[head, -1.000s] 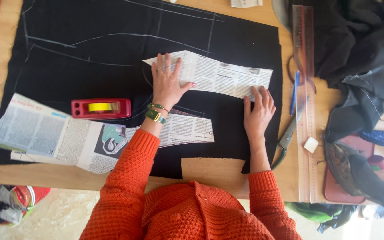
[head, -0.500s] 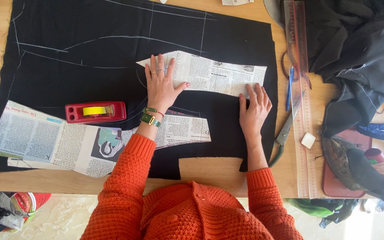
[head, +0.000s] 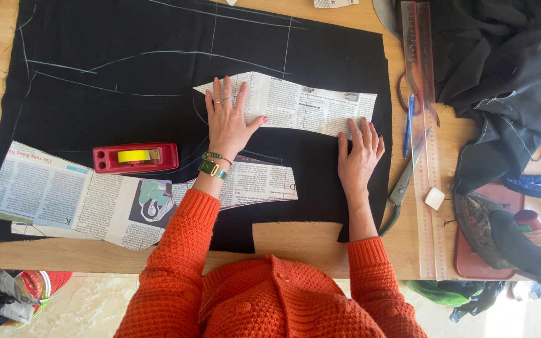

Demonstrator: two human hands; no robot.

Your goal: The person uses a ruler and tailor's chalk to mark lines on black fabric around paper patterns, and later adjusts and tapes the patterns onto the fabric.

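A wooden counter (head: 295, 241) fills the view, most of it covered by a black cloth (head: 126, 94) marked with pale chalk lines. Below the near edge a pale marbled floor (head: 82, 310) shows, with a bundle of red and grey stuff at the near left corner.

Both hands lie flat and open, gripping nothing. The left hand (head: 228, 122) presses palm-down, fingers spread, on the left end of a curved newsprint pattern (head: 305, 107) that lies on the cloth toward the counter's right half. The right hand (head: 359, 153) rests flat on the cloth, its fingertips touching that pattern's lower right edge. A green watch and bead bracelet sit on the left wrist; the sleeves are orange knit.

A second, longer newsprint piece (head: 64, 200) runs along the near left edge, passing under the left forearm. Just above it sits a red tape dispenser (head: 135, 158) holding a yellow roll.

Toward the right edge, a long clear ruler (head: 426, 156) lies from far to near, with a blue pen (head: 409, 125) and scissors (head: 402, 188) just beside it and a white chalk block (head: 434, 198) on it. Dark fabric (head: 502, 75) is heaped at the far right corner, above a red tray (head: 471, 263) holding a dark bag and a red bottle.
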